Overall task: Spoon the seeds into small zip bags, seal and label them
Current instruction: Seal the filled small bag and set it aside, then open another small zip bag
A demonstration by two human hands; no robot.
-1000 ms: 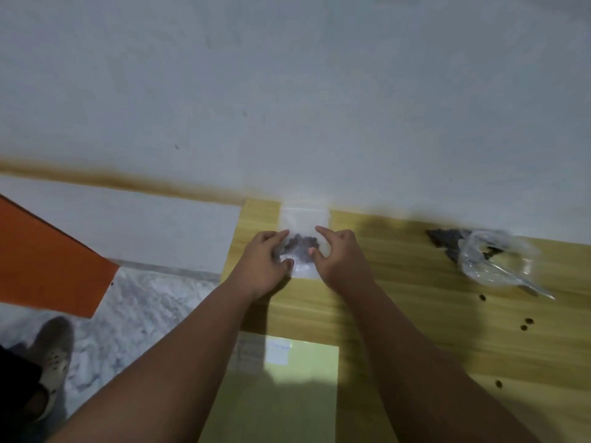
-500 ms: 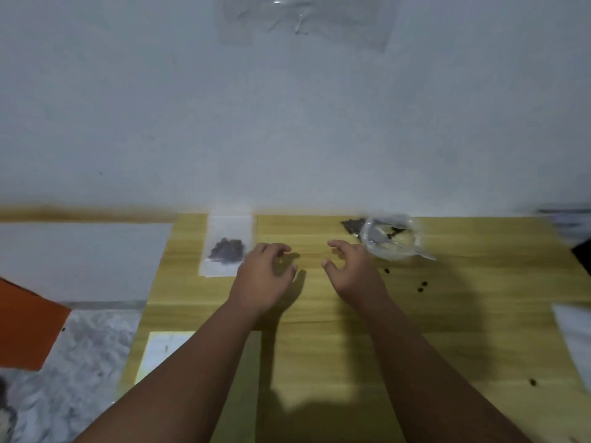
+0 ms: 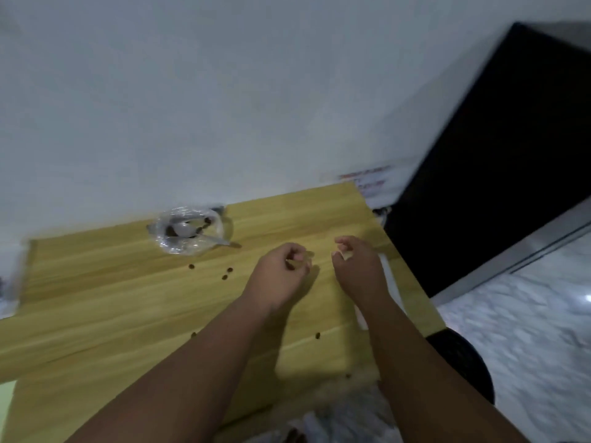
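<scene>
Likely a room in a home. Light wood-laminate desk (image 3: 128, 298) set against a bare white wall (image 3: 224, 91). Marble-patterned tile floor (image 3: 527, 330) beyond the desk's right edge, tall black panel (image 3: 479, 187) beside it. Loose seeds (image 3: 191, 266) on the desk.

Count of what is on show
One left hand (image 3: 278, 270), one right hand (image 3: 358, 266), one clear bag (image 3: 168, 246), one spoon (image 3: 185, 231), six loose seeds (image 3: 224, 277), one table (image 3: 112, 282).
</scene>
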